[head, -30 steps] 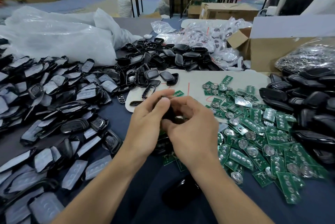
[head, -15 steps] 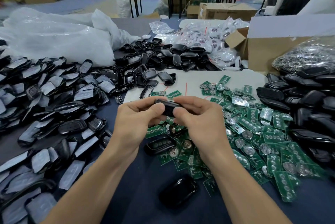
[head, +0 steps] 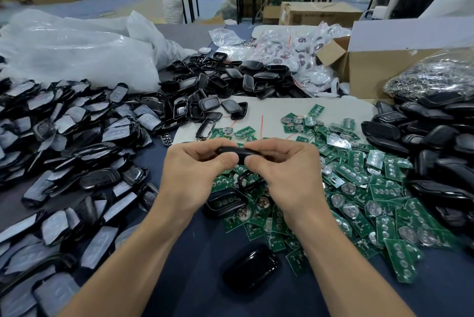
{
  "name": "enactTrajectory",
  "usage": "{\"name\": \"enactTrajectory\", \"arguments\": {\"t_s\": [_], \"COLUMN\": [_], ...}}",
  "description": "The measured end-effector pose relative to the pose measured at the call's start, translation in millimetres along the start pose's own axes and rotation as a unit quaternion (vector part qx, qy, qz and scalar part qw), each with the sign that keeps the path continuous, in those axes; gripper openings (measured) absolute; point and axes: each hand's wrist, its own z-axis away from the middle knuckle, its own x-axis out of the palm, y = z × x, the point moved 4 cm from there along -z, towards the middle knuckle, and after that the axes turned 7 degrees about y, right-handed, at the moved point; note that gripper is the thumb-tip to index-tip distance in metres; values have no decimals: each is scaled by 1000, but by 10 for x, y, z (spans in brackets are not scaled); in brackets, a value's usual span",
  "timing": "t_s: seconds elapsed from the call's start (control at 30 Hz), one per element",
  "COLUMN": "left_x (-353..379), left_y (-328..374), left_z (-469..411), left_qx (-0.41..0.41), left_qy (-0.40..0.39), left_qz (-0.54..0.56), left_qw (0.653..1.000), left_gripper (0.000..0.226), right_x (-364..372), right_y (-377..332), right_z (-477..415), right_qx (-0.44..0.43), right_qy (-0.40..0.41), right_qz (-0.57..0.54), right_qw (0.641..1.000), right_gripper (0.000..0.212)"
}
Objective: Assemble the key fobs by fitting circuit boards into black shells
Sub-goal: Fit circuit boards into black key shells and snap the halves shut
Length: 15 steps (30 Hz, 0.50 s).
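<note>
- My left grip (head: 195, 175) and right grip (head: 284, 173) meet above the counter (head: 179, 278), and together they hold one black shell (head: 237, 152).
- The left grip's thumb and curled fingers pinch the shell's left end.
- The right grip pinches the right end the same way, its thumb tip just beside the left thumb.
- The black shell lies level with its thin edge towards me, raised off the counter. I cannot tell from here whether a board sits inside it.
- Directly under the black shell an open shell half (head: 225, 203) lies face up on the counter, touching the green boards around it.
- The circuit boards (head: 359, 188) spread from beneath the black shell out to its right. They overlap in a loose heap, and many carry round silver cells.
- Nearer to me than the black shell, a glossy closed fob (head: 250, 269) lies on the blue cloth, just beside the edge of the boards.
- Left of the black shell there is a large heap of film-covered shell parts (head: 77, 150).
- Far to its right dark shells (head: 436, 150) are piled against the boards.
- Beyond the black shell lies a pale sheet (head: 282, 109), with more black casings (head: 230, 78) heaped along its far edge.
- Beyond and to the left of the black shell is a white plastic bag (head: 77, 55), and beyond and to the right a cardboard box (head: 372, 70).
</note>
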Motion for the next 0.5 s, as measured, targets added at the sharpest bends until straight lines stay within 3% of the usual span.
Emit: {"name": "enactTrajectory", "arguments": {"t_s": [0.3, 0.5], "left_x": [-42, 16], "left_y": [-75, -44], "left_z": [-4, 10], "left_qx": [-5, 45], "left_qy": [22, 11], "left_qz": [3, -66], "left_qw": [1000, 997], "left_gripper": [32, 31], "right_x": [14, 52], "right_y": [4, -74], "right_z": [12, 62], "right_qx": [12, -62], "right_qy": [-13, -28], "right_qz": [12, 122], "right_qw": [1000, 990], "right_gripper": [24, 23]}}
